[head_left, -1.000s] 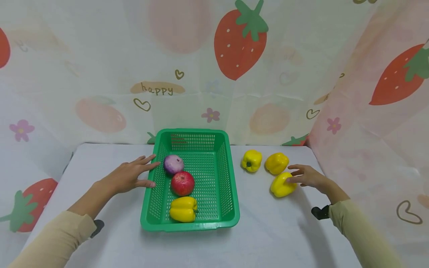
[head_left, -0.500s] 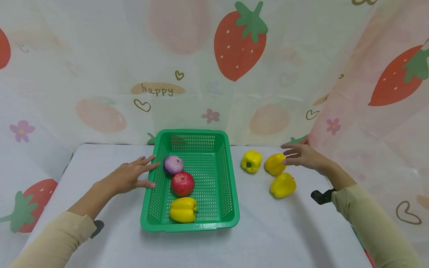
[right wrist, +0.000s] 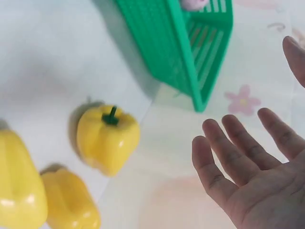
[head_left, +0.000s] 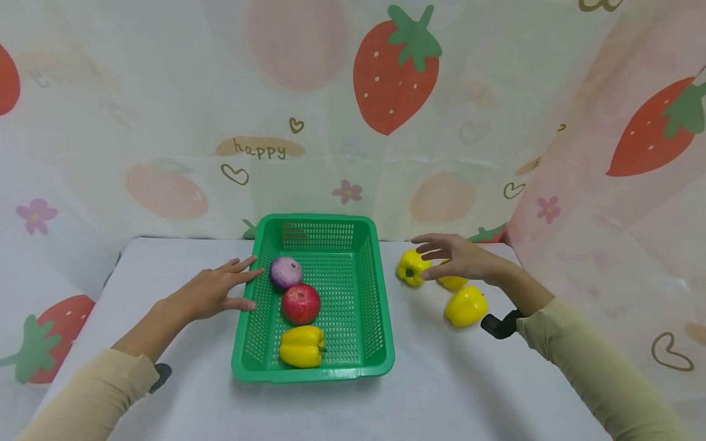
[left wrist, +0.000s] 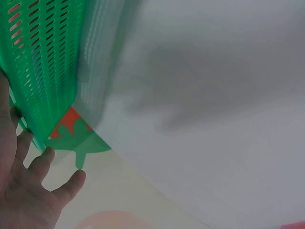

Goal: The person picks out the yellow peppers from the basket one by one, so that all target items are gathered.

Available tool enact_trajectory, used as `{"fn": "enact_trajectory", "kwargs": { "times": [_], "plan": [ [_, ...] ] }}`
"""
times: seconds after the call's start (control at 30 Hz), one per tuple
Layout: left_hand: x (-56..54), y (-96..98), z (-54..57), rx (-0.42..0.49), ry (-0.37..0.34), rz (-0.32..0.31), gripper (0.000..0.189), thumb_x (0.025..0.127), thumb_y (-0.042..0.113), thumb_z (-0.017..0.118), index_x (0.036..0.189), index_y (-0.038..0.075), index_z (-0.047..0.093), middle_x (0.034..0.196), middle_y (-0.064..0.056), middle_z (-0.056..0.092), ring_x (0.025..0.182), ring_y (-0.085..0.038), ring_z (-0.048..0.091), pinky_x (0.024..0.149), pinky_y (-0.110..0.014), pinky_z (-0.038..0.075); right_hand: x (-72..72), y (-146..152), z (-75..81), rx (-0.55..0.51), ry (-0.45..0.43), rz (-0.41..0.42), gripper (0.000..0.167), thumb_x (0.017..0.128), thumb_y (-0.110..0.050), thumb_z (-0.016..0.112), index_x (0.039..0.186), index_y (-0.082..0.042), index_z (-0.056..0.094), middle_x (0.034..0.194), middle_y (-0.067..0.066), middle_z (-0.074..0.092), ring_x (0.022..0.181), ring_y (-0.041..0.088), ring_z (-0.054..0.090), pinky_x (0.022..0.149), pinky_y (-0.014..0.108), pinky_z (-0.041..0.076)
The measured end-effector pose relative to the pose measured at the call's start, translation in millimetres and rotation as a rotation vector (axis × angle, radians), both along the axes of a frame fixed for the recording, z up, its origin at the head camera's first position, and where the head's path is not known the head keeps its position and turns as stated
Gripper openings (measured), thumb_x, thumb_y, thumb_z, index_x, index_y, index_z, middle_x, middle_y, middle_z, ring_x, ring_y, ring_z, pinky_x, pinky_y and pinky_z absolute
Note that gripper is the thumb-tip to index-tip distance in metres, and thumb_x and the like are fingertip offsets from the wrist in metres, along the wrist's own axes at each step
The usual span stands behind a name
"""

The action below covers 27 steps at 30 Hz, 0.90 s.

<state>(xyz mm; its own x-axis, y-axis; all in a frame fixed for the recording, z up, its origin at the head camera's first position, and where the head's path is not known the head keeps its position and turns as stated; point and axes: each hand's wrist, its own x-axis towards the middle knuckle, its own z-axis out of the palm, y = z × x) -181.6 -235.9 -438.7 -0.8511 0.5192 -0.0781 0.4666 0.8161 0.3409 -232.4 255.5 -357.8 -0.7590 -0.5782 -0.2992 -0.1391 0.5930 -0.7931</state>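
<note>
My left hand [head_left: 212, 291] has its fingers spread at the left rim of the green plastic basket [head_left: 386, 306]. Inside the basket are a purple onion [head_left: 286, 272], a red pomegranate [head_left: 300, 304] and a yellow bell pepper [head_left: 301, 346]. My right hand [head_left: 460, 257], fingers loosely extended and holding nothing, hovers over the peppers to the basket's right. It partly covers the left yellow pepper [head_left: 410, 267] and most of the back right yellow pepper [head_left: 454, 282]. A third yellow pepper [head_left: 466, 306] lies nearer me. In the right wrist view, the left pepper [right wrist: 108, 138] shows its green stem.
A white cloth covers the table [head_left: 182, 392]. Behind it hangs a curtain [head_left: 331, 122] printed with strawberries, and another printed sheet [head_left: 634, 233] hangs along the right side.
My right hand has moved from the nearest pepper up and back, then left over the rear peppers. My left hand and the basket have stayed put.
</note>
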Motion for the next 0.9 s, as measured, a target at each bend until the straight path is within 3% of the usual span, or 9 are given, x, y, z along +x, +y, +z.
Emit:
{"fn": "enact_trajectory", "kwargs": {
  "times": [0.37,0.63,0.77,0.9],
  "plan": [
    [1.2,0.6,0.7,0.005,-0.006,0.005,0.076,0.086,0.045,0.074,0.148,0.01,0.048,0.157,-0.02,0.034,0.139,-0.053,0.032,0.098,-0.076,0.034,10.1,-50,-0.7,-0.116,-0.049,0.13,0.081,0.086,-0.016,0.08,0.154,-0.015,0.036,0.153,0.013,0.041,0.138,0.037,0.044,0.101,0.044,0.05],
    [0.6,1.1,-0.3,0.003,-0.006,-0.002,0.075,0.087,0.044,0.074,0.148,0.01,0.048,0.157,-0.02,0.034,0.139,-0.053,0.032,0.098,-0.076,0.035,13.8,-73,-9.1,-0.064,-0.042,0.218,0.08,0.087,-0.018,0.078,0.155,-0.013,0.035,0.155,0.011,0.04,0.138,0.039,0.043,0.109,0.054,0.04],
    [-0.8,-0.8,-1.3,0.002,-0.004,-0.004,0.075,0.087,0.044,0.074,0.148,0.01,0.048,0.158,-0.02,0.034,0.139,-0.053,0.032,0.098,-0.076,0.035,17.4,-84,-17.5,-0.048,-0.057,0.255,0.078,0.088,-0.018,0.077,0.154,-0.013,0.036,0.154,0.012,0.042,0.136,0.038,0.046,0.106,0.054,0.043],
    [-0.4,-0.7,-0.8,0.004,0.005,-0.007,0.075,0.086,0.045,0.074,0.148,0.01,0.048,0.157,-0.02,0.035,0.139,-0.053,0.033,0.097,-0.076,0.035,22.8,-98,-28.2,-0.027,-0.104,0.29,0.079,0.087,-0.019,0.078,0.155,-0.016,0.037,0.154,0.008,0.042,0.135,0.034,0.047,0.102,0.046,0.049]
  ]
}}
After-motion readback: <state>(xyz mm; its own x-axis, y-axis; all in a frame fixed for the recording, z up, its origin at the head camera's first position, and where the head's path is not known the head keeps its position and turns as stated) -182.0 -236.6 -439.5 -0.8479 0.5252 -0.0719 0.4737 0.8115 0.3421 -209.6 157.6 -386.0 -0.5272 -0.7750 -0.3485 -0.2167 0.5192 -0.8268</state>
